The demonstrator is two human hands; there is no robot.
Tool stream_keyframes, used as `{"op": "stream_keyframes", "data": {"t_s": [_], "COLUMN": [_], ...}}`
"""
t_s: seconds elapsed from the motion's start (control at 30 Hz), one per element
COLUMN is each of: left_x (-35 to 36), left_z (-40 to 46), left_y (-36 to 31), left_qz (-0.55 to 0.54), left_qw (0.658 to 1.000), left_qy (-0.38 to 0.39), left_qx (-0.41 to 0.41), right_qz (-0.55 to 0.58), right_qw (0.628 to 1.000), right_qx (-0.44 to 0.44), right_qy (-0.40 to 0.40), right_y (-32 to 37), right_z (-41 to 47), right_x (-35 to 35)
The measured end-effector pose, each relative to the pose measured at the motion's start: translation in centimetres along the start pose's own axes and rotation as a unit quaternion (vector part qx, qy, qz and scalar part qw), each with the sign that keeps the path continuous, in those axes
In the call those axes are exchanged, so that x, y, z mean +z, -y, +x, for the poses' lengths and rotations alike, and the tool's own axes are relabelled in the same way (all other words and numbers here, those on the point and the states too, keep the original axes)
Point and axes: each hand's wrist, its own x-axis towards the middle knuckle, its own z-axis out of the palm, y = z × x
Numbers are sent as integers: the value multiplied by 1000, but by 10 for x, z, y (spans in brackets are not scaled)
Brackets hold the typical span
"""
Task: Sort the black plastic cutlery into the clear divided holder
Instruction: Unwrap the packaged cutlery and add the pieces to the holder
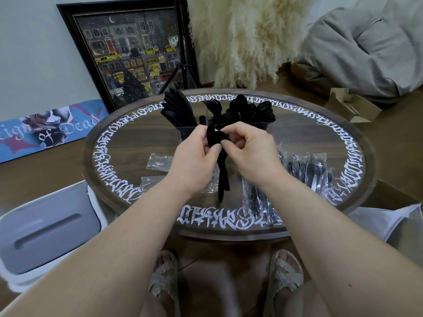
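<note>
At the far left, off the counter [137, 124], a white lidded bin [48, 227] stands on the floor; on the counter's left side lie clear, seemingly empty wrappers [158, 162]; behind them the clear divided holder [183, 133] stands at the far middle, knives fanned in its left compartment, forks and what look like spoons further right, though the black shapes merge and the dividers are hard to read. In front of the holder the left hand [194, 156] curls around a small bundle of black cutlery [220, 170], handles hanging down toward the counter; the right hand [249, 147] pinches at the bundle's top, thumb and forefinger closed on one head. The step in hand appears to be separating the pieces by type; it would go best if the left hand holds the handles firm while the right hand draws out one piece cleanly, checks its head, then drops it handle-first into the matching compartment. To the right, sealed packs [304, 170] of cutlery wait on the counter.
</note>
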Motion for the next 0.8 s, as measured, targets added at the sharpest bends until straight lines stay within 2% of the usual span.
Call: {"op": "stream_keyframes", "data": {"t_s": [0.17, 0.3, 0.4, 0.53, 0.67, 0.8], "left_x": [-4, -21, -41, -67, -89, -80], "left_z": [-2, 1, 6, 20, 48, 67], "left_y": [0, -4, -12, -31, -44, -39], "left_qz": [-10, -24, -3, 47, 51, 233], "left_qw": [999, 992, 982, 968, 966, 955], "left_qy": [-36, -118, -178, -221, -215, -155], "left_qx": [11, 24, 56, 111, 138, 100], "right_qz": [-2, 2, 14, 34, 34, 26], "right_qw": [1000, 998, 994, 990, 989, 990], "right_qx": [5, 19, 24, 21, 18, 24], "right_qy": [-8, -55, -104, -138, -145, -136], "right_y": [1, 3, 6, 13, 17, 16], "right_z": [-1, -2, -2, -2, -3, -1], "right_x": [1, -3, -13, -22, -29, -36]}}
